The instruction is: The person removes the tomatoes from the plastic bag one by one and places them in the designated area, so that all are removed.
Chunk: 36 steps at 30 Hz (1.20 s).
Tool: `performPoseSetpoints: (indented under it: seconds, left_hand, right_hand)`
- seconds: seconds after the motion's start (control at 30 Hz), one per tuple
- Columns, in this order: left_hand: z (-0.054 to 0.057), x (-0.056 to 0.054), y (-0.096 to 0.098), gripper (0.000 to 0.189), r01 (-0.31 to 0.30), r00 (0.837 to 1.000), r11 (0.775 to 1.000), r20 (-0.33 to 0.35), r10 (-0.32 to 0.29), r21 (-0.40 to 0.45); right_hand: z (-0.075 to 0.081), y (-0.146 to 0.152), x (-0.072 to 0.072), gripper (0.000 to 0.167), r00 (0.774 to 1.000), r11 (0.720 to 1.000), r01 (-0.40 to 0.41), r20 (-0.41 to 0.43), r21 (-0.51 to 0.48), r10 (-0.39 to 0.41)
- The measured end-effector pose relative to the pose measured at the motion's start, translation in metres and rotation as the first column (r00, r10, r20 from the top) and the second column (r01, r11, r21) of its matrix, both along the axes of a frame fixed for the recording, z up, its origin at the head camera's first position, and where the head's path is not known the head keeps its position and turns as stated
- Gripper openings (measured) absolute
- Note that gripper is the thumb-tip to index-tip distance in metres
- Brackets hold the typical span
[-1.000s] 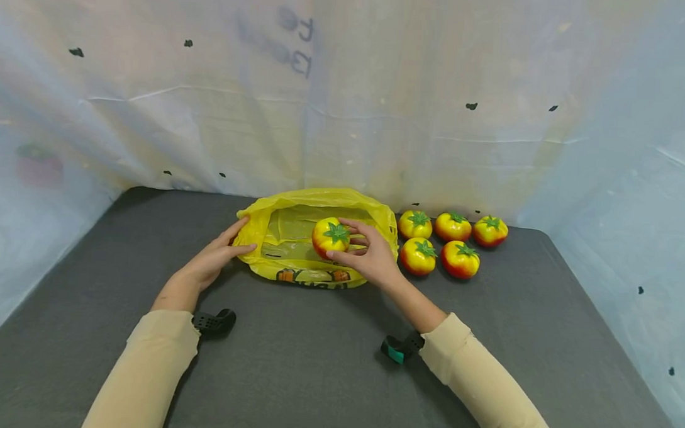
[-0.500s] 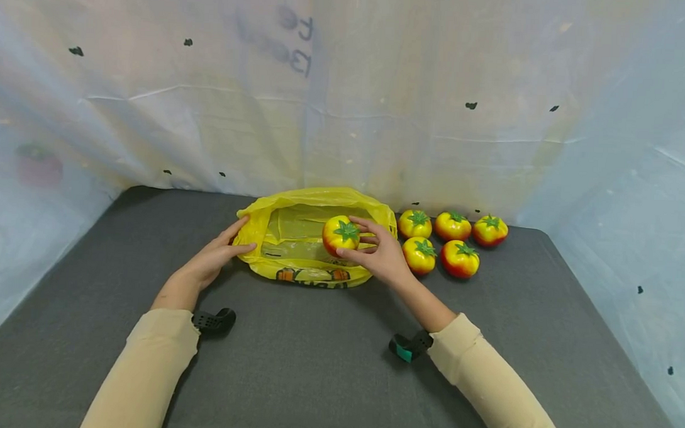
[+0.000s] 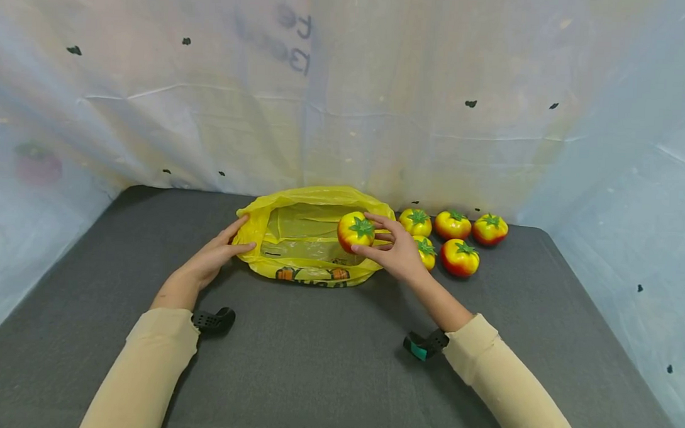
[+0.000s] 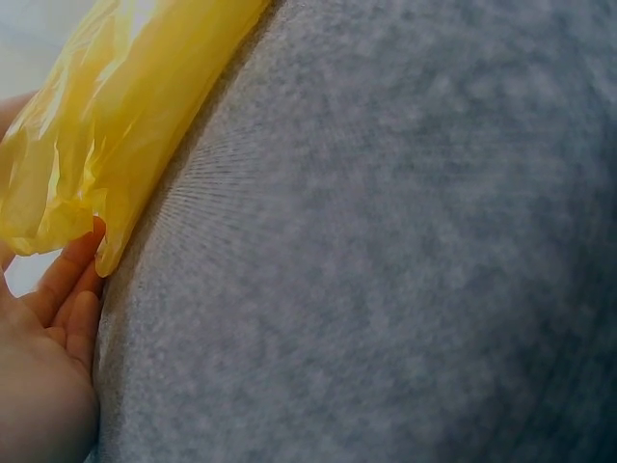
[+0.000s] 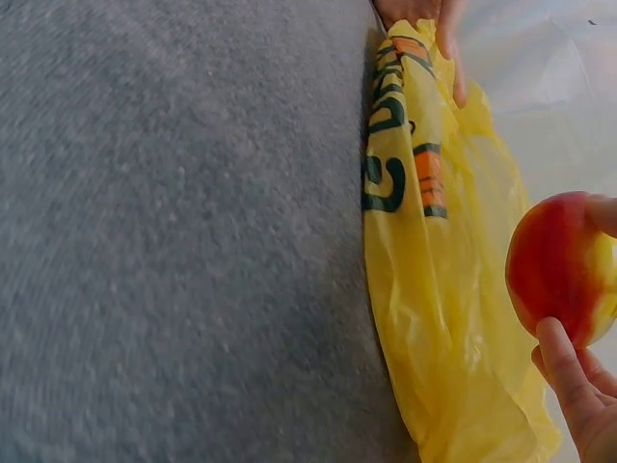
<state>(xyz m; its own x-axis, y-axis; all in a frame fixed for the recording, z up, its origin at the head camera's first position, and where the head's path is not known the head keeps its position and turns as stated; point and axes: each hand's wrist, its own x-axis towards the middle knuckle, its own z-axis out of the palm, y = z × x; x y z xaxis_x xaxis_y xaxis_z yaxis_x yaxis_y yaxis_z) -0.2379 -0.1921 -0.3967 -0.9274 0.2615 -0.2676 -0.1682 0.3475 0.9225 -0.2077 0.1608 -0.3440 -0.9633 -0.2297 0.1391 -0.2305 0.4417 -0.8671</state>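
Observation:
A yellow plastic bag (image 3: 320, 197) with dark and orange print stands open-mouthed at the back of the table. My left hand (image 3: 207, 264) holds its left end, thumb at the front and fingers behind; the fingers (image 4: 72, 275) show beneath the bag's edge in the left wrist view. Over the right part of the bag's mouth, my right hand (image 3: 400, 254) grips a glossy yellow-and-red tomato (image 3: 353, 232) with a green leafy top, between thumb and fingers. From the right wrist view, the red underside of that tomato (image 5: 554, 265) faces the camera, beside the bag's wall (image 5: 434, 318).
Several similar tomatoes sit in two rows right of the bag, among them a front one (image 3: 460, 258) and a back one (image 3: 490, 230). My right hand partly covers another tomato (image 3: 426, 253). A pale plastic sheet (image 3: 346, 113) hangs behind the dark grey table (image 3: 309, 364).
My right hand has moved to the right with the tomato, from mid-bag toward the bag's right end, covering part of a front-row tomato. The left hand stays at the bag's left end.

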Motion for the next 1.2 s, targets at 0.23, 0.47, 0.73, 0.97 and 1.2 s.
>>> performPoseSetpoints:
  seconds: [0.23, 0.47, 0.73, 0.97, 1.2]
  left_hand:
    - [-0.001, 0.001, -0.001, 0.082, 0.002, 1.0, 1.0, -0.002, -0.002, -0.004]
    - [-0.002, 0.001, -0.002, 0.081, 0.007, 1.0, 1.0, 0.002, -0.007, -0.001]
    - [-0.002, 0.002, -0.002, 0.082, 0.009, 1.0, 1.0, -0.005, -0.009, 0.002]
    - [-0.001, 0.003, -0.001, 0.082, 0.01, 1.0, 1.0, -0.006, -0.01, 0.0]
    - [-0.001, 0.004, -0.001, 0.082, 0.013, 1.0, 1.0, -0.012, -0.013, 0.004]
  right_hand:
    - [0.004, 0.013, -0.001, 0.063, 0.999, 0.999, 0.039, 0.029, -0.012, -0.039]
    - [0.012, 0.026, 0.002, 0.063, 0.998, 0.998, 0.068, 0.009, 0.02, -0.068]
    - [0.018, 0.042, 0.003, 0.063, 0.996, 0.996, 0.089, 0.004, 0.014, -0.089]
    - [0.02, 0.056, 0.005, 0.063, 0.993, 0.993, 0.117, 0.01, 0.025, -0.117]
    - [0.027, 0.071, 0.01, 0.065, 0.985, 0.983, 0.172, -0.002, 0.061, -0.172]
